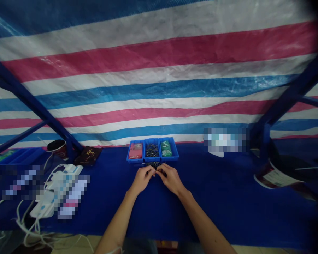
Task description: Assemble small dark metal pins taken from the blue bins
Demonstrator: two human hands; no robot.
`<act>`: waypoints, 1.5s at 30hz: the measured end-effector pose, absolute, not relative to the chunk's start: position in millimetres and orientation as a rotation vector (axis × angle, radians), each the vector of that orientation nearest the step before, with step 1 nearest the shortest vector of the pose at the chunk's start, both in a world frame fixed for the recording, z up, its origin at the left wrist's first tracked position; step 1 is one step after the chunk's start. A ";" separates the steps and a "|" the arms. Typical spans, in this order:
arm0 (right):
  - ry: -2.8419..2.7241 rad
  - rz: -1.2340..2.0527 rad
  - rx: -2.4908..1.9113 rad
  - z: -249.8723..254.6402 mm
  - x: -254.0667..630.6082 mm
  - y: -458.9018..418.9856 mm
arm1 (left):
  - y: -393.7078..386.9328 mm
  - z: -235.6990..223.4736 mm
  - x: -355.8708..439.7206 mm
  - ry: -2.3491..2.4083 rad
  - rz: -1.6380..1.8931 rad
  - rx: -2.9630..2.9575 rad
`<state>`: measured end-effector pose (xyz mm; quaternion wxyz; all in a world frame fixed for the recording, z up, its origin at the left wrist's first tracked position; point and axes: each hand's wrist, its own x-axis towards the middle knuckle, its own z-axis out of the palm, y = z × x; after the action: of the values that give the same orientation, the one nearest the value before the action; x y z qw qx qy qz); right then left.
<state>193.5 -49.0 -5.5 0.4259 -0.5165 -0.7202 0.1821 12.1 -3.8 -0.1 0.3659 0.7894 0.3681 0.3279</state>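
My left hand (143,177) and my right hand (170,175) meet over the middle of the blue table, fingertips pinched together. Whatever they pinch is too small to make out. Just beyond the fingers lies a small pile of dark, thin pieces (154,164), partly hidden by my hands. Behind it stand three joined blue bins. The left bin (129,161) holds a pink-red packet (135,151), and the middle bin (151,160) is full of dark, screw-like pieces (152,150). Inside the right bin (176,155) is a green packet with pale small pieces (166,149).
A white power strip (46,204) with tangled cables (31,229) lies on the left. Behind it are a dark brown packet (88,156) and a dark cup (57,148). A dark red tub (278,174) stands at right. Blue metal struts (34,100) flank a striped tarp (159,84).
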 end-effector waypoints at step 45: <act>-1.901 0.390 -1.345 -4.3 191.9 -50.1 | -0.7 -3.9 11.0 0.914 0.880 1.921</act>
<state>191.9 -50.1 -4.3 0.3805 -0.5267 -0.7447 0.1528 11.0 -0.7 -3.9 0.4076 0.7620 0.3625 0.3491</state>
